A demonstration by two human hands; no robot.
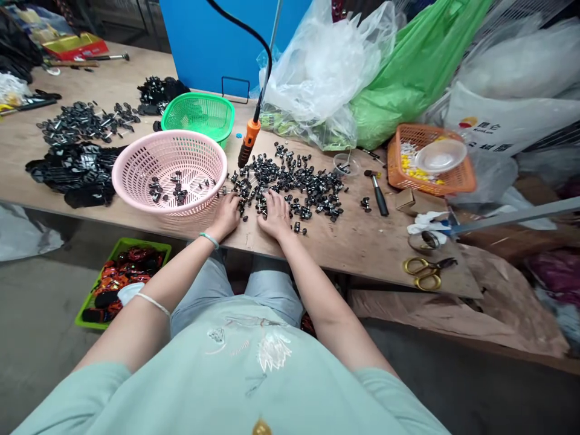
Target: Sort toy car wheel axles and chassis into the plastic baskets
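A pile of small black-and-silver wheeled parts (290, 178) lies spread over the wooden table (357, 241). My left hand (228, 214) rests at the pile's near left edge, just beside the pink basket (124, 175). Its fingers are slightly bent over the tabletop, and nothing shows held in them. To its right, my right hand (274, 215) lies on the near edge of the pile with its fingers stretched forward, touching some parts. Whatever is under its fingers is partly hidden. Several of the same parts sit on the bottom of the pink basket.
An orange electric screwdriver (249, 142) hangs over the pile. Behind the pink basket stands a green basket (199, 99). Toward the right are a hammer (378, 193), an orange basket (399, 175) and gold-handled scissors (427, 273). More black pieces (77, 169) lie left.
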